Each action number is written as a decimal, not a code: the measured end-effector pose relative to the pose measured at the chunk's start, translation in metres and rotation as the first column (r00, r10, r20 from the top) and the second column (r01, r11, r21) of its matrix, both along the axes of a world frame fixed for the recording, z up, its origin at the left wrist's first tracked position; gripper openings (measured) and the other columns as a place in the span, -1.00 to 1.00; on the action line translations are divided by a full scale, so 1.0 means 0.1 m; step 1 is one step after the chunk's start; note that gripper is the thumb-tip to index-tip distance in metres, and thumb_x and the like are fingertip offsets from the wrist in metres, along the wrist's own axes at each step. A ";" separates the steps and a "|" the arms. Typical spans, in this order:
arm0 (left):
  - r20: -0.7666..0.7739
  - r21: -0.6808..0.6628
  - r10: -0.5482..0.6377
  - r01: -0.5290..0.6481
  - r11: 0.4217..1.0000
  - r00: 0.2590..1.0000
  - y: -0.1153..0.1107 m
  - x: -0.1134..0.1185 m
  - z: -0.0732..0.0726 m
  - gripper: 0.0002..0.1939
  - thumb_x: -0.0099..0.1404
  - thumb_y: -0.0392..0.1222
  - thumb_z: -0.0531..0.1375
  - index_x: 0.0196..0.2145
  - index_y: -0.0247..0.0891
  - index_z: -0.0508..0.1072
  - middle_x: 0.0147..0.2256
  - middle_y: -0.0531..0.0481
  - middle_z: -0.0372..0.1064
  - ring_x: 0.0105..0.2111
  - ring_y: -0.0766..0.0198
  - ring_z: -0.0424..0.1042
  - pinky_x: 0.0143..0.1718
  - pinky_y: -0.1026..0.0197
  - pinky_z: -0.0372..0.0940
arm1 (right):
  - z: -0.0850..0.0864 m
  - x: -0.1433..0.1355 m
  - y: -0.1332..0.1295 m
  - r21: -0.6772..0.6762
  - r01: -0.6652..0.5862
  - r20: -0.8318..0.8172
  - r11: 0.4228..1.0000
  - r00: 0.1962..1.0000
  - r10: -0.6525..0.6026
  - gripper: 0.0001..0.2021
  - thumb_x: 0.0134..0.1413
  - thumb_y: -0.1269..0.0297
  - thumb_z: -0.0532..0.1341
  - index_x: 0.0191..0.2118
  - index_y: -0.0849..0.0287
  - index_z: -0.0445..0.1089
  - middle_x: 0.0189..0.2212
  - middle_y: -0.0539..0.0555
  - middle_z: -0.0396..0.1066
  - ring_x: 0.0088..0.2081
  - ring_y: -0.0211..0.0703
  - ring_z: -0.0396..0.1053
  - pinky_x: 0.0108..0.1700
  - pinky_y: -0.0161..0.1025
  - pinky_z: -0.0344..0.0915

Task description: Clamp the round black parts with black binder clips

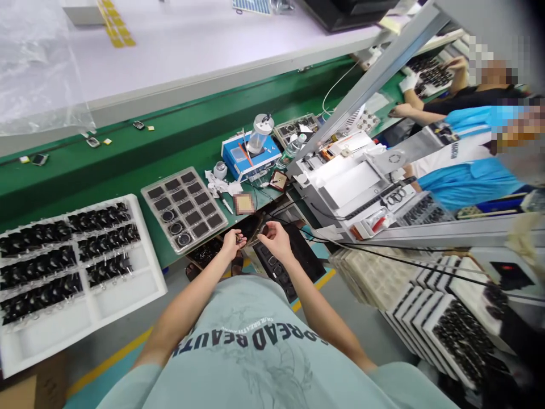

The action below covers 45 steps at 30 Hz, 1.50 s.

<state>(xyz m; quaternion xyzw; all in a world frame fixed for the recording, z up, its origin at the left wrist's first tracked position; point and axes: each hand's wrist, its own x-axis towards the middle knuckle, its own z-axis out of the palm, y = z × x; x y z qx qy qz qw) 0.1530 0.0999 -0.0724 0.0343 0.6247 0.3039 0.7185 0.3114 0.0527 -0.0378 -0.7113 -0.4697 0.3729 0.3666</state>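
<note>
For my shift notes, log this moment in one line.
left hand: touching small dark item; right hand: contents unclear; clear tray: on green bench

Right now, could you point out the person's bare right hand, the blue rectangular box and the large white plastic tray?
Bare right hand (278,241): head view, middle of the hand.
Blue rectangular box (268,151): head view, on its blue surface.
Large white plastic tray (125,292): head view, bare lower-right part.
</note>
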 end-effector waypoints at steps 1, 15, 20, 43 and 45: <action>0.013 0.051 -0.009 0.008 0.999 1.000 -0.07 -0.09 0.16 -0.87 0.22 -0.20 0.23 -0.40 -0.30 0.38 -0.48 0.01 0.30 -0.50 0.34 0.39 -0.44 0.31 0.34 | 0.13 -0.08 0.03 0.037 -0.045 0.006 0.998 0.999 0.045 -0.51 -0.11 0.12 0.32 -0.03 0.20 0.38 -0.18 0.13 0.45 -0.39 -0.18 0.37 -0.31 -0.20 0.35; -0.111 0.656 0.036 0.046 0.753 0.993 -0.83 -1.19 1.97 -0.70 0.14 0.03 0.36 -0.43 -0.29 0.53 -0.60 0.03 0.37 -0.66 0.44 0.19 -0.69 0.37 0.04 | 1.62 -1.08 -0.03 0.496 -0.522 0.184 0.694 0.844 0.504 -0.35 0.07 0.14 0.37 0.27 0.06 0.22 -0.10 0.12 0.48 -0.22 -0.10 0.44 -0.20 -0.13 0.45; -0.063 0.677 0.067 -0.007 0.736 0.996 -1.00 -1.33 2.19 -0.66 0.11 0.07 0.37 -0.51 -0.29 0.52 -0.59 0.00 0.37 -0.63 0.40 0.25 -0.70 0.35 0.06 | 1.73 -1.24 -0.17 0.541 -0.474 0.089 0.694 0.854 0.513 -0.15 0.00 0.05 0.44 0.36 0.04 0.10 -0.08 0.13 0.49 -0.19 -0.05 0.48 -0.17 -0.09 0.48; -0.062 0.698 0.069 -0.006 0.716 0.996 -0.93 -1.45 2.14 -0.65 0.17 0.09 0.35 -0.47 -0.29 0.53 -0.61 0.03 0.35 -0.67 0.44 0.17 -0.69 0.34 0.04 | 1.80 -1.39 -0.13 0.554 -0.449 0.093 0.701 0.870 0.484 -0.38 0.02 0.12 0.42 0.21 0.05 0.33 -0.11 0.13 0.51 -0.17 -0.03 0.48 -0.12 -0.05 0.50; -0.091 0.681 0.103 -0.014 0.732 0.990 -0.91 -1.50 2.04 -0.66 0.17 0.08 0.35 -0.40 -0.30 0.55 -0.55 0.00 0.39 -0.64 0.42 0.22 -0.67 0.34 0.05 | 1.65 -1.47 0.01 0.474 -0.411 -0.047 0.779 0.871 0.489 -0.51 0.01 0.11 0.42 0.08 0.08 0.44 -0.14 0.13 0.51 -0.20 -0.05 0.47 -0.14 -0.07 0.48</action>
